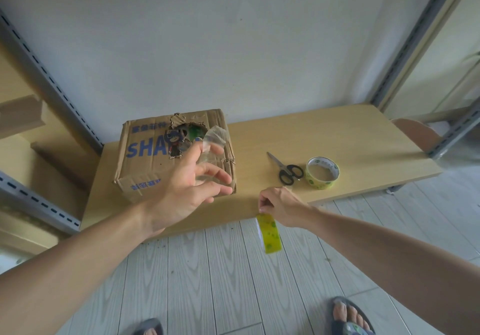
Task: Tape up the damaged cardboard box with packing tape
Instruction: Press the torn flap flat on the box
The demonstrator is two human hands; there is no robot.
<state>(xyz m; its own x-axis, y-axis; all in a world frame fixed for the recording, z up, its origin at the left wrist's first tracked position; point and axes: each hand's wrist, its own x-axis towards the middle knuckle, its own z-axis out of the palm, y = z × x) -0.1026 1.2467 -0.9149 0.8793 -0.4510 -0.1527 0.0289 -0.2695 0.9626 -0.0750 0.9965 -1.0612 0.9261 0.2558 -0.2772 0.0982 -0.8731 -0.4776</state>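
The damaged cardboard box [145, 150] with blue lettering and a torn hole [191, 129] in its top sits on the left of the low wooden table [337, 132]. My left hand [189, 181] hovers over the box's right side with fingers spread, and a crumpled clear strip of tape [214, 140] clings to its fingertips. My right hand [279, 204] is at the table's front edge and pinches the top of a yellow-green strip of tape [270, 233], which hangs down over the floor.
Black-handled scissors [288, 169] and a roll of yellow-green packing tape [322, 172] lie right of the box. Metal shelving uprights [52, 85] stand on both sides, with cartons [46, 158] on the left. My sandalled feet [348, 316] stand on the grey plank floor.
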